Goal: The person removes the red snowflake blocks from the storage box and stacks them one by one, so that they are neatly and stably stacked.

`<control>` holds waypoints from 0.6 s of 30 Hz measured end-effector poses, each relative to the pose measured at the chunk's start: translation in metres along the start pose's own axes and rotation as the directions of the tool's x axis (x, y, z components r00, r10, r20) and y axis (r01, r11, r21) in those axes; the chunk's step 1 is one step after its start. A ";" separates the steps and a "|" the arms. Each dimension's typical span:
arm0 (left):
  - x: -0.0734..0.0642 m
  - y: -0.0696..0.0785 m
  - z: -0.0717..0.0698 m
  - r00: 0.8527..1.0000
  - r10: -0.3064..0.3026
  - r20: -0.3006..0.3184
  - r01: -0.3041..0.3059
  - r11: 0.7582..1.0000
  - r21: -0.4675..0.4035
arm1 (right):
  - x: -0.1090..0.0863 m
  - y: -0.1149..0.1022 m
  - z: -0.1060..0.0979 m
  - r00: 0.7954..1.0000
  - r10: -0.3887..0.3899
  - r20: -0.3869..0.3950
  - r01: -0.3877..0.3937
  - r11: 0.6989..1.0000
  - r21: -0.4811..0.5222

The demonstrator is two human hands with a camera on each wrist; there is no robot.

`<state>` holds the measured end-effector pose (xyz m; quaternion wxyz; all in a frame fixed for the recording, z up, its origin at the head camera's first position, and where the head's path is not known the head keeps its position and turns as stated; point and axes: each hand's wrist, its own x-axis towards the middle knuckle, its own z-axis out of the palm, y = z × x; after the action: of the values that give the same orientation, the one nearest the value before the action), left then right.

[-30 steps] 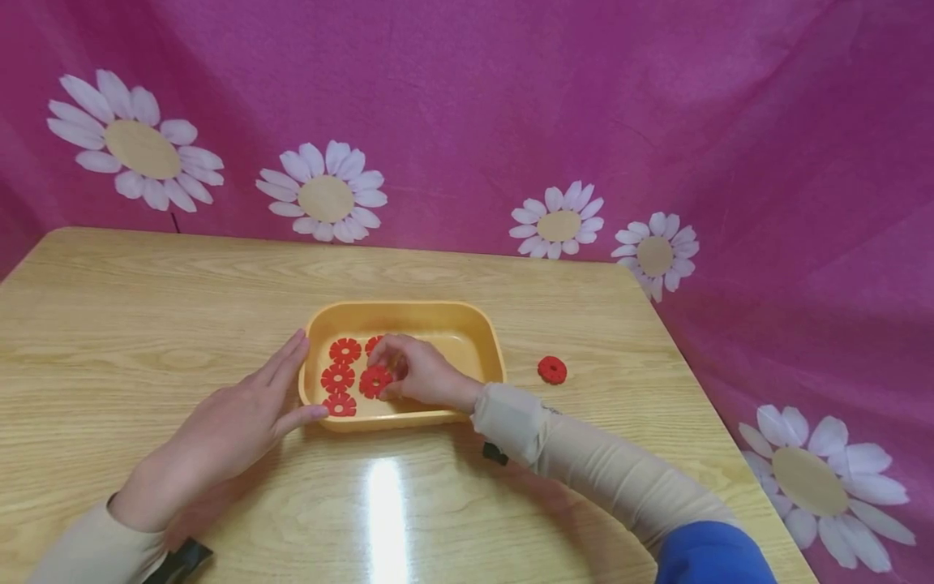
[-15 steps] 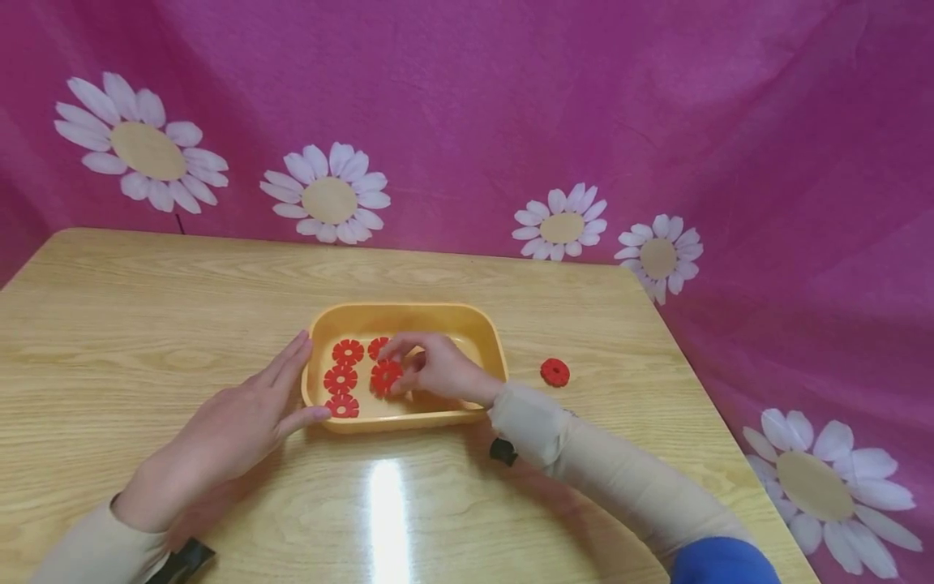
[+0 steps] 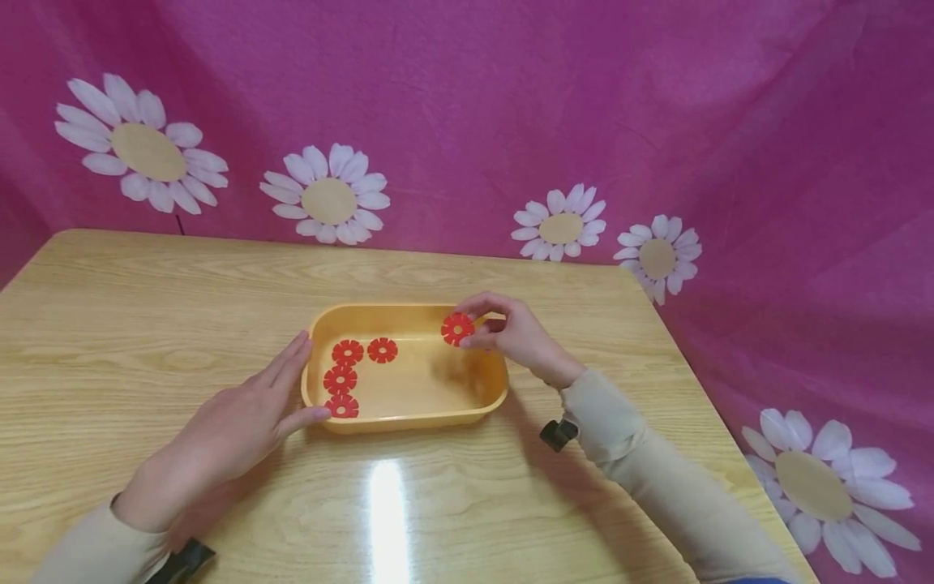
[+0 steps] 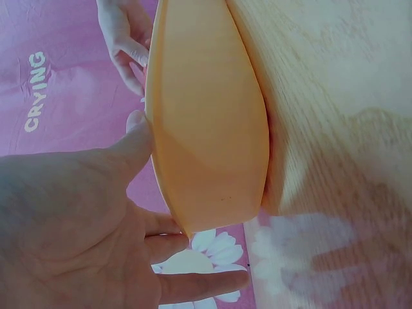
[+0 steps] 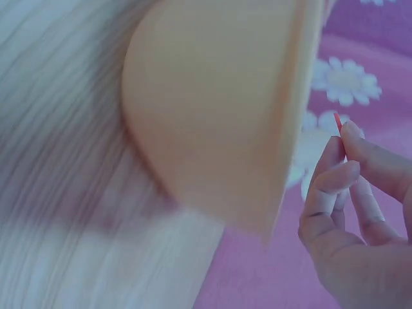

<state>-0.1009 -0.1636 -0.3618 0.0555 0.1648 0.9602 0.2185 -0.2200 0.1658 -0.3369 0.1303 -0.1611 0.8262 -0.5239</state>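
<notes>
Between the thumb and fingers of my right hand (image 3: 521,337) is a red flower-shaped disc (image 3: 457,329), pinched above the right back part of a yellow-orange plastic tub (image 3: 409,422). Edge-on in the right wrist view, the same disc (image 5: 340,132) shows as a thin red strip at the fingertips. My left hand (image 3: 237,422) rests against the tub's left end, fingers straight and thumb on the front corner of the rim. Inside, several red notched discs lie flat: a column at the left, including a middle disc (image 3: 340,380), and a single disc (image 3: 383,350) beside the column's top.
The tub stands on a wood-grain table (image 3: 182,324). Behind it hangs a magenta cloth (image 3: 452,122) printed with white daisies. Black straps, including the right wrist strap (image 3: 559,435), show under both wrists. The right hand and wrist cover the tabletop just right of the tub.
My right hand has lifted a red disc from beside the column and carried it right and back. The disc on the table to the right is now hidden. The left hand stays put.
</notes>
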 end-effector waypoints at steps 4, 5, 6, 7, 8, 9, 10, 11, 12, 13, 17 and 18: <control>0.001 0.000 0.000 1.000 -0.001 -0.001 0.001 1.000 -0.002 | -0.007 0.011 -0.026 0.998 0.026 -0.057 -0.028 0.999 -0.022; 0.001 0.000 0.000 1.000 -0.003 0.000 0.003 1.000 -0.003 | -0.009 0.015 -0.033 0.997 0.034 -0.070 -0.037 0.998 -0.044; 0.001 0.000 0.000 1.000 -0.004 0.001 0.004 1.000 -0.004 | -0.011 0.020 -0.040 0.996 0.045 -0.081 -0.049 0.997 -0.059; 0.001 0.000 0.000 1.000 -0.005 0.001 0.005 1.000 -0.004 | -0.013 0.025 -0.046 0.993 0.067 -0.093 -0.074 0.994 -0.075; 0.002 0.000 0.000 1.000 -0.006 0.003 0.006 1.000 -0.005 | -0.015 0.030 -0.052 0.991 0.086 -0.104 -0.096 0.991 -0.098; 0.002 0.000 0.000 1.000 -0.007 0.005 0.007 1.000 -0.006 | -0.017 0.035 -0.058 0.988 0.107 -0.112 -0.120 0.986 -0.117; 0.002 0.000 0.001 1.000 -0.007 0.005 0.007 1.000 -0.003 | -0.020 0.040 -0.064 0.985 0.126 -0.118 -0.142 0.980 -0.139; 0.002 0.000 0.001 1.000 -0.009 0.006 0.009 1.000 -0.003 | -0.022 0.046 -0.069 0.983 0.141 -0.121 -0.159 0.975 -0.155; 0.002 0.000 0.001 1.000 -0.008 0.005 0.008 1.000 -0.001 | -0.025 0.051 -0.074 0.980 0.157 -0.124 -0.176 0.970 -0.166; 0.002 0.000 0.001 1.000 -0.008 0.005 0.008 1.000 0.001 | -0.028 0.056 -0.078 0.977 0.173 -0.123 -0.193 0.966 -0.173; 0.002 0.000 0.001 1.000 -0.007 -0.001 0.007 1.000 0.007 | -0.038 0.068 -0.090 0.973 0.205 -0.106 -0.222 0.958 -0.183; 0.001 0.000 0.001 1.000 -0.007 -0.001 0.008 1.000 0.006 | -0.040 0.070 -0.092 0.971 0.217 -0.100 -0.232 0.955 -0.182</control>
<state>-0.1020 -0.1625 -0.3629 0.0553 0.1612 0.9615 0.2154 -0.2277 0.2862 -0.3603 0.1402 -0.0571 0.8904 -0.4294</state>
